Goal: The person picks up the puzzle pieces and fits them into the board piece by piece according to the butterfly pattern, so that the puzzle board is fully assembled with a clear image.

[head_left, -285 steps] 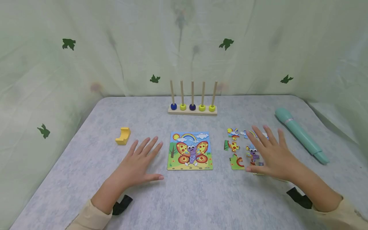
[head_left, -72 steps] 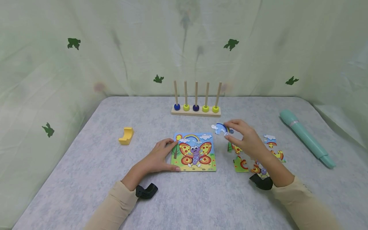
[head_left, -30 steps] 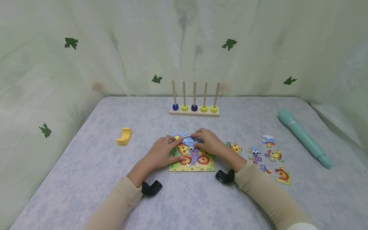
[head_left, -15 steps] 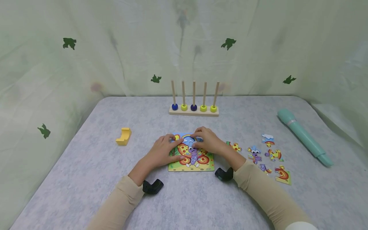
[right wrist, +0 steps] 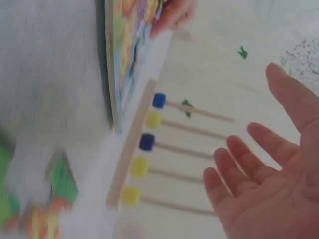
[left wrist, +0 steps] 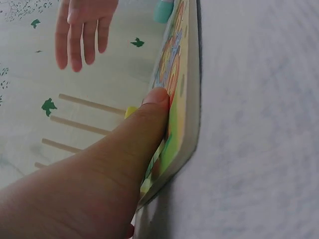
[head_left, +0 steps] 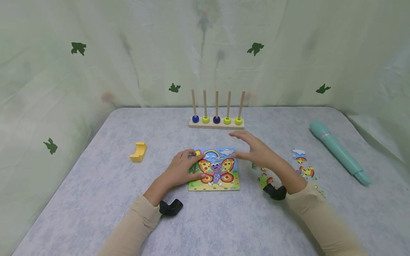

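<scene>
A square butterfly puzzle board (head_left: 221, 181) lies flat mid-table. My left hand (head_left: 178, 169) rests on its left side, with the straight thumb (left wrist: 149, 112) pressed to the picture in the left wrist view. My right hand (head_left: 256, 151) is raised off the board's upper right corner, fingers spread and holding nothing; the right wrist view shows its bare palm (right wrist: 279, 184). Loose jigsaw pieces lie to the right, among them a cloud piece (head_left: 299, 153), a yellow wing piece (head_left: 307, 172) and a green piece (head_left: 265, 180). The right forearm hides others.
Behind the board stands a wooden peg stand (head_left: 216, 125) with blue and yellow beads. A yellow curved block (head_left: 139, 152) lies at the left, a teal microphone-shaped tube (head_left: 341, 153) at the right. A pale curtain (head_left: 144, 64) hangs behind the table.
Earlier, my right hand pinched a rainbow puzzle piece and brought it onto the board. It has since let go and lifted to the right. My left hand came onto the board and stays there.
</scene>
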`<state>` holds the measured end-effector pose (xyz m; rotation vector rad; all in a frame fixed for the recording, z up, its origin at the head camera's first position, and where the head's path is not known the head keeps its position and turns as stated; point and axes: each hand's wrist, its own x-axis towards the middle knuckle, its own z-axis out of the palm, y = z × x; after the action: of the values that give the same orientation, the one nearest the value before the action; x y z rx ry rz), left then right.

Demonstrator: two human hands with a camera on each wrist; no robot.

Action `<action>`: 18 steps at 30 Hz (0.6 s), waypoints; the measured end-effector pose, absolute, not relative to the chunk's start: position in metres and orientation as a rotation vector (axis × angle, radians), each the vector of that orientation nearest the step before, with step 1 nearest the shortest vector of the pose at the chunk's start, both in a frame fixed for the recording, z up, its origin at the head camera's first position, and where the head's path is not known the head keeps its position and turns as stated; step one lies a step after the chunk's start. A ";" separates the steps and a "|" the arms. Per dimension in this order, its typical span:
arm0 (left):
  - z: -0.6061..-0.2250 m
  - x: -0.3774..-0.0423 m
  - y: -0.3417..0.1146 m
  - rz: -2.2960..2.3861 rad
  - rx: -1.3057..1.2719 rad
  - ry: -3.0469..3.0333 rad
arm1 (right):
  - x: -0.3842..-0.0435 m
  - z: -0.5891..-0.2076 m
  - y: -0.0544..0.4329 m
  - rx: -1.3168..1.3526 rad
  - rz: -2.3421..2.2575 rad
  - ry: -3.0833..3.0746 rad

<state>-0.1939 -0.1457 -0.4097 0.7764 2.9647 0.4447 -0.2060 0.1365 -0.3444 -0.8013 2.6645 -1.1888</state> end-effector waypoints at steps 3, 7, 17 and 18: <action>-0.410 -0.194 -0.146 0.442 0.778 2.966 | -0.199 -0.337 0.162 -0.817 -1.225 2.757; -0.410 -0.195 -0.145 0.441 0.774 2.957 | -0.192 -0.335 0.200 -0.757 -1.224 2.886; -0.410 -0.194 -0.145 0.441 0.739 2.955 | -0.185 -0.355 0.269 -0.507 -1.272 2.914; -0.410 -0.194 -0.145 0.437 0.734 2.955 | -0.185 -0.358 0.273 -0.487 -1.269 2.901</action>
<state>-0.1937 -0.1453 -0.4099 0.7342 2.9549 0.4370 -0.1854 0.2732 -0.3584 -0.4869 2.9006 -1.2694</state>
